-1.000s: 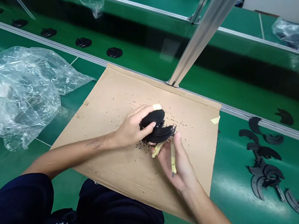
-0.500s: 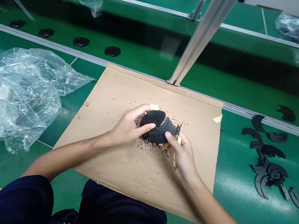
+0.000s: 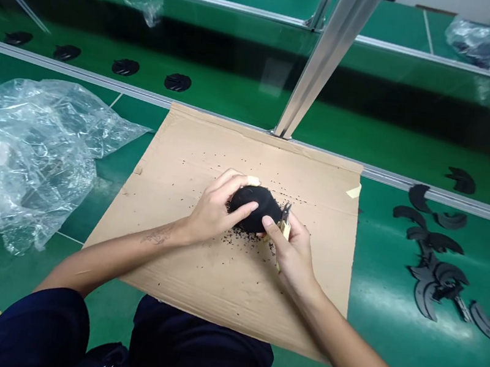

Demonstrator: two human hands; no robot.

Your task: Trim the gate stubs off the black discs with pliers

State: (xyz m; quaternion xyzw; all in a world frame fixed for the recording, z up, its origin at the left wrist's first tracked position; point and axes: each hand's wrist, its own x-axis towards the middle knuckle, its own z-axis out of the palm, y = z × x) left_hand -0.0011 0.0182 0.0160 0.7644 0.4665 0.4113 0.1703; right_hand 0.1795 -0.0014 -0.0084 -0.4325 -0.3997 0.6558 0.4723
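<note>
The left hand [image 3: 215,210] grips a stack of black parts [image 3: 249,195] from the left side, with its thumb across the upper face. The right hand [image 3: 297,247] retains the yellow-handled cutters [image 3: 285,229], and its thumb presses against the right end of the stack. The stack is located above the cardboard sheet [image 3: 167,264], which lies on the green counter [image 3: 371,352]. Small black scraps [image 3: 236,238] are scattered on the sheet below. Loose curved pieces [image 3: 447,243] lie right of the sheet; a clear plastic bag [image 3: 38,138] lies to its left.
</note>
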